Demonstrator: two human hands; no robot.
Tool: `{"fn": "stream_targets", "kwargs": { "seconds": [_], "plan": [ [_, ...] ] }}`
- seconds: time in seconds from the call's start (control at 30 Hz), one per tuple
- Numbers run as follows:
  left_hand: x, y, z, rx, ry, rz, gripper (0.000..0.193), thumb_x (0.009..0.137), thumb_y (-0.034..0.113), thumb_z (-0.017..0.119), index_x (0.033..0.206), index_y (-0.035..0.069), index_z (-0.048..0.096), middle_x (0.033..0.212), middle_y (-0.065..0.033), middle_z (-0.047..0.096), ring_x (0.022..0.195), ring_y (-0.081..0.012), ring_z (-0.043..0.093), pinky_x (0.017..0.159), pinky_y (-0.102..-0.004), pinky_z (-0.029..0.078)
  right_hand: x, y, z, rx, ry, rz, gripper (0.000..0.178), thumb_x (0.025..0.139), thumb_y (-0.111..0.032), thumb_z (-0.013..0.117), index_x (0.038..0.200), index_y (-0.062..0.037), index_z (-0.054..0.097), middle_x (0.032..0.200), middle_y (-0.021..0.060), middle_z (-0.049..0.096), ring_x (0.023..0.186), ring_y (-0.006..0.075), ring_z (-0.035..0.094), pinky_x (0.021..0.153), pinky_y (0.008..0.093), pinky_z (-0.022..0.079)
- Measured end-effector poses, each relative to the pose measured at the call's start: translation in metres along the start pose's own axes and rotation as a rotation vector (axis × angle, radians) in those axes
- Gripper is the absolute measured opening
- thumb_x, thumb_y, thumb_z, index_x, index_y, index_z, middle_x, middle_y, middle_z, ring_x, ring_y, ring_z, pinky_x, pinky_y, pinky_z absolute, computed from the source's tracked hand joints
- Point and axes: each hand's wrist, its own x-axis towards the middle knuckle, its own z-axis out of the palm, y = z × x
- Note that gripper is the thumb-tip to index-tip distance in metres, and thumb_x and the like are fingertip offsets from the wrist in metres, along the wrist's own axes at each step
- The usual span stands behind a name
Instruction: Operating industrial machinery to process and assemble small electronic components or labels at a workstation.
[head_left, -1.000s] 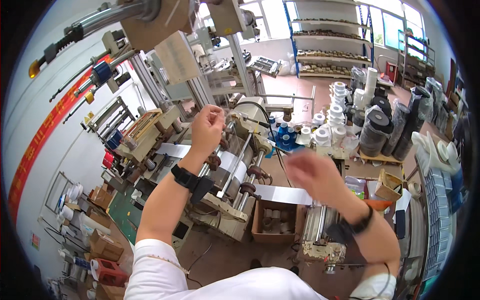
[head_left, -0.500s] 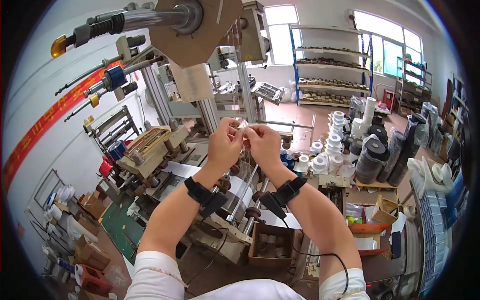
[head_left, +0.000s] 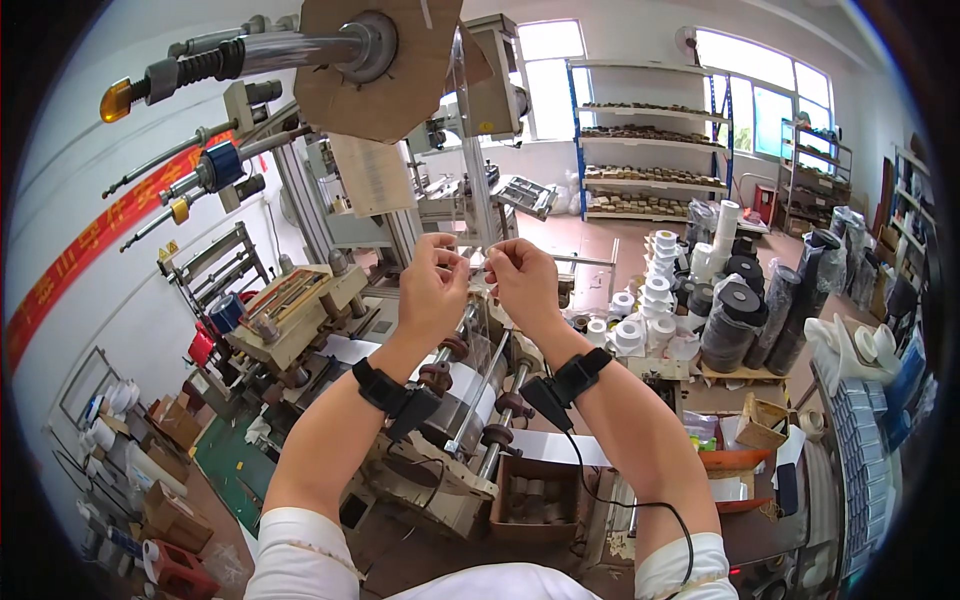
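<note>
A narrow clear plastic film (head_left: pixel 474 170) hangs from the roll behind a brown cardboard disc (head_left: pixel 370 75) and runs down between my hands toward the machine. My left hand (head_left: pixel 432 295) is raised just left of the film, with its fingers curled toward the thumb; whatever they pinch is too small to make out. On the other side my right hand (head_left: pixel 524 285) is closed, thumb and forefinger pinched at the film's edge. A small gap separates the fingertips of both hands. Below them are the machine's rollers (head_left: pixel 470 395), with white web material passing over one.
Metal shafts (head_left: pixel 270 50) with an amber end cap stick out at upper left. An open cardboard box (head_left: pixel 540 500) of small rolls stands under the machine. White rolls (head_left: pixel 655 290) and wrapped dark rolls (head_left: pixel 738 325) are stacked at right. Loaded shelves (head_left: pixel 650 135) stand at the back.
My hands, which met fingertip to fingertip around a whitish bit, have drawn slightly apart. The left hand has shifted left, and the whole view has tilted a little.
</note>
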Motion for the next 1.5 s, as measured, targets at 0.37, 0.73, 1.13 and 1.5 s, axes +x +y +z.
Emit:
{"fn": "stream_targets", "kwargs": {
  "seconds": [0.37, 0.73, 1.13, 1.5],
  "plan": [
    [-0.01, -0.003, -0.004, 0.021, -0.01, -0.002, 0.035, 0.092, -0.001, 0.06, 0.125, -0.001, 0.048, 0.118, -0.0111, 0.055, 0.082, -0.0114, 0.063, 0.065, -0.022, 0.049, -0.004, 0.0, -0.01, -0.192, 0.019, -0.192, 0.02, 0.088, -0.014, 0.063, 0.089, 0.0047, 0.069, 0.067, 0.0093, 0.068, 0.061, 0.0127, 0.065, 0.057, 0.0276, 0.05],
    [-0.038, -0.023, -0.003, -0.085, -0.197, -0.256, 0.044, 0.097, 0.003, 0.051, 0.141, -0.003, 0.045, 0.133, -0.015, 0.058, 0.105, -0.0159, 0.063, 0.085, -0.0257, 0.049, -0.024, 0.01, -0.021, -0.279, -0.161, -0.051, 0.02, 0.091, -0.017, 0.064, 0.089, 0.0014, 0.068, 0.076, 0.0078, 0.07, 0.061, 0.01, 0.062, 0.054, 0.0275, 0.049],
    [-0.047, -0.029, 0.001, -0.243, -0.393, -0.249, 0.05, 0.096, -0.004, 0.041, 0.146, -0.002, 0.04, 0.137, -0.0126, 0.056, 0.119, -0.0174, 0.057, 0.101, -0.0304, 0.045, -0.035, 0.003, -0.008, -0.402, -0.25, -0.237, 0.023, 0.086, -0.02, 0.061, 0.098, -0.0017, 0.067, 0.087, 0.0192, 0.069, 0.082, 0.0367, 0.067, 0.073, 0.0438, 0.053],
    [-0.053, -0.032, 0.003, -0.253, -0.279, -0.312, 0.048, 0.099, 0.002, 0.048, 0.145, -0.004, 0.039, 0.143, -0.0211, 0.05, 0.121, -0.0228, 0.058, 0.1, -0.0307, 0.047, -0.092, 0.005, -0.064, -0.376, -0.243, -0.163, 0.021, 0.084, -0.014, 0.068, 0.102, -0.0016, 0.066, 0.08, 0.0115, 0.067, 0.065, 0.0196, 0.064, 0.063, 0.0302, 0.051]
  ]
}}
